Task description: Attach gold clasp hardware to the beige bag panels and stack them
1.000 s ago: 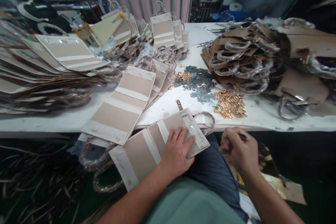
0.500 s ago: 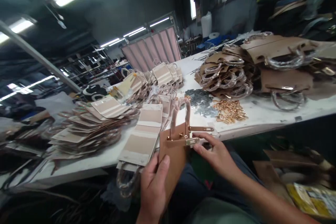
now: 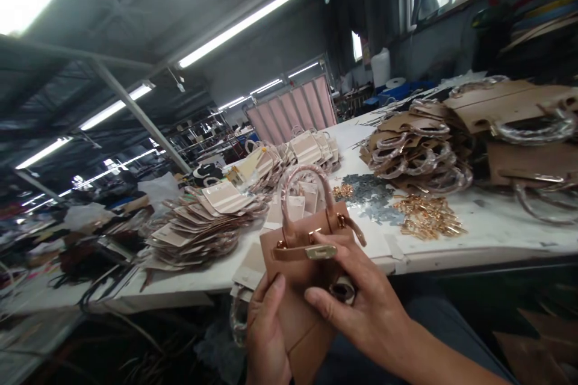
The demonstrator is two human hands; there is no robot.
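A tan leather panel [image 3: 300, 301] with a plastic-wrapped loop handle [image 3: 307, 175] stands tilted before me. My left hand [image 3: 270, 328] grips its left edge, thumb on the front face. Over its right side lies my right hand [image 3: 361, 301], the fingers at a strap with a gold metal plate [image 3: 321, 252] and the thumb on the leather. A second strap end sticks out to the right near the handle's foot. Something round and metallic shows between my right thumb and fingers, partly hidden.
On the white table [image 3: 487, 240] lie gold metal pieces [image 3: 431, 216], grey flat pieces [image 3: 372, 195] and a heap of brown handled panels [image 3: 406, 144]. Stacked beige-backed panels [image 3: 194, 228] stand left. More panels lie behind the one I hold.
The panel has turned its front more toward me. My right hand has moved from the strap's end onto the panel's front and right side. The view has shifted left and up.
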